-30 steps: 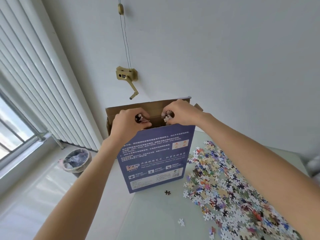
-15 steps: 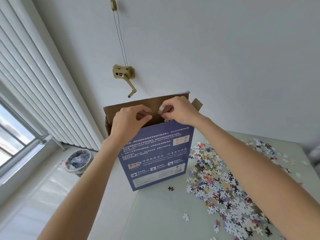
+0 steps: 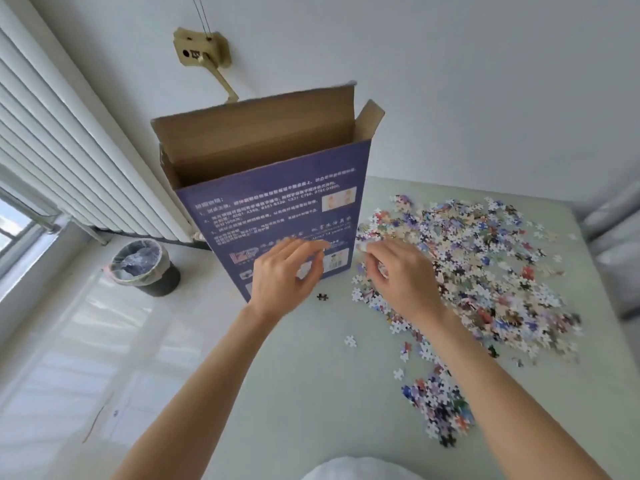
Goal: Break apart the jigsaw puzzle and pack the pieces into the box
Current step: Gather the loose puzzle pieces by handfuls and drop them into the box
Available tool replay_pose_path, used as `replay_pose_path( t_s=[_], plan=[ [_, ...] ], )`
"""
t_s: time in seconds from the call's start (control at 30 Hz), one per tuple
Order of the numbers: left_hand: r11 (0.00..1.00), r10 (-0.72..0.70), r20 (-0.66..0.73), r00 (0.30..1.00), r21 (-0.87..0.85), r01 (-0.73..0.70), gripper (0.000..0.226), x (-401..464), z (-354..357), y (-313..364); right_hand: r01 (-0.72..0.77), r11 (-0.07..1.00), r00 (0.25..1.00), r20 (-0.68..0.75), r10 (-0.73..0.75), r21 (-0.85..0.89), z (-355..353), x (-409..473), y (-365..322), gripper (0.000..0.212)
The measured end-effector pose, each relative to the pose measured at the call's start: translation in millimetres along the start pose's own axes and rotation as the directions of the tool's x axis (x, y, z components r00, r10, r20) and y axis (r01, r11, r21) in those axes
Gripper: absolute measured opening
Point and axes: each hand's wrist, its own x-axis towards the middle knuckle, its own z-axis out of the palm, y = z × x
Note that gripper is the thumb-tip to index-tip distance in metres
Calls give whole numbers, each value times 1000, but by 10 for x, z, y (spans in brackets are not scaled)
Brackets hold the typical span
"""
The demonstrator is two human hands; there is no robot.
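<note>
A tall blue puzzle box (image 3: 277, 202) stands upright on the pale green table (image 3: 311, 393), its brown top flaps open. Loose jigsaw pieces (image 3: 478, 265) lie spread over the table to the right of the box, with a smaller clump (image 3: 440, 407) nearer me. My left hand (image 3: 284, 275) hovers low in front of the box, fingers apart and blurred, holding nothing. My right hand (image 3: 398, 275) is over the near left edge of the pile, fingers curled down among the pieces; whether it grips any is hidden.
A single dark piece (image 3: 322, 296) and a white piece (image 3: 350, 340) lie apart near the box. A bin with a liner (image 3: 142, 265) stands on the floor at the left, below a white radiator (image 3: 69, 161). A brass crank (image 3: 204, 53) is fixed to the wall.
Both hands have come down from the box's open top to table level. The pieces they held over the opening are gone from my fingers. The view has tilted downward.
</note>
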Motion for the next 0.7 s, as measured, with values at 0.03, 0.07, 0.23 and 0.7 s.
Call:
replay_pose_path(
  t_s=[0.03,0.07,0.23,0.7],
  plan=[
    [988,-146,119,982,-32,150,17,-192,189,8,-83,997,992,91,83,-11,90,-287,112,19],
    [951,-290,245,925,-35,308,20,-353,356,-3,-161,987,971,174,163,-23,166,-530,210,20],
    [802,-552,663,506,258,538,61,-1016,1051,-140,-501,844,729,430,532,-193,349,-1578,574,35],
    [951,-281,846,454,181,250,75,-1576,1757,546,-789,456,286,410,866,-412,552,-2229,567,53]
  ],
)
